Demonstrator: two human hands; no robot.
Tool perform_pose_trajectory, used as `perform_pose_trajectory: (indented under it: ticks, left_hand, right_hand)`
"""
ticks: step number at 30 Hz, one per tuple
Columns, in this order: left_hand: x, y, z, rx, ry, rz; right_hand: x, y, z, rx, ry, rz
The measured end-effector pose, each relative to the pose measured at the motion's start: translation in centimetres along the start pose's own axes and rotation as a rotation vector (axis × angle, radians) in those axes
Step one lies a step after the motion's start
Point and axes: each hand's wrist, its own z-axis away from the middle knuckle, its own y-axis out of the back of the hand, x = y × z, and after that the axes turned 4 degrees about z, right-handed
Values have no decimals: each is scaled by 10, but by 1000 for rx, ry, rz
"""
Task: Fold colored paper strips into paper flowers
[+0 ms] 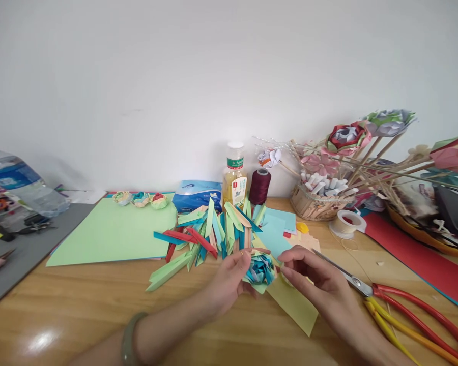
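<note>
Head view: two bare hands over a wooden table [99,310], pale wall [168,76] behind.
Paper flower [261,270]: blue middle, pale green outer layer; between the hands, held up in the left one.
Left hand [232,274]: gripping the flower's left side; bangle [129,339] on wrist.
Right hand [315,277]: fingers curled, thumb and fingertips close together by the flower's right edge; cannot tell if pinching anything.
Yellow-green strip [299,310]: on table, partly under right hand.
Folded strips [204,229]: loose pile just beyond the hands; green, blue, red, peach.
Green sheet [110,231]: left of pile, three small paper rosettes [140,199] along far edge.
Back row: tissue pack [197,195], bottle [234,178], dark red thread spool [260,187].
Basket [316,208]: back right, white rolls inside.
Scissors [361,284]: red handles, right of right hand, yellow-handled tool [385,317] alongside.
</note>
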Motion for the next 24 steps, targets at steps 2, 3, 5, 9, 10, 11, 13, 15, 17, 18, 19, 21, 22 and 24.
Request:
perform_pose_trajectory:
  ticks: [2, 3, 5, 9, 10, 11, 13, 15, 17, 18, 19, 21, 22, 24]
  left_hand:
    - [1, -1, 2, -13, -8, -47]
    - [1, -1, 2, -21, -10, -68]
    - [2, -2, 4, -26, -6, -95]
    - [3, -2, 3, -67, 61, -58]
    - [3, -1, 2, -88, 79, -34]
    - [3, -1, 1, -108, 91, -11]
    - [2, 0, 0, -126, 95, 18]
    - [2, 0, 0, -125, 83, 19]
    - [2, -1, 1, -117, 74, -7]
    - [1, -1, 2, -115, 68, -30]
    - [1, -1, 3, -117, 62, -55]
    - [0, -1, 4, -134, 50, -102]
    - [0, -1, 4, -146, 45, -117]
    - [-1, 0, 5, -164, 43, -135]
  right_hand:
    - [2, -1, 0, -7, 75, 43]
    - [3, -2, 1, -19, 108, 64]
    - [5, -3, 1, -50, 157, 98]
    - [4, -3, 2, -39, 178, 152]
    - [3, -3, 2, -26, 184, 165]
    - [2, -2, 3, -13, 198, 177]
    - [0, -2, 4, 6, 250, 198]
    - [-2, -3, 6, 13, 308, 210]
    - [-2, -3, 7, 12, 348, 222]
    - [-2, -3, 7, 11, 360, 230]
    - [-2, -4, 7, 12, 370, 239]
    - [-2, -4, 7, 18, 388, 258]
    - [-1, -4, 6, 20, 398, 267]
    - [1, -4, 6, 20, 420, 284]
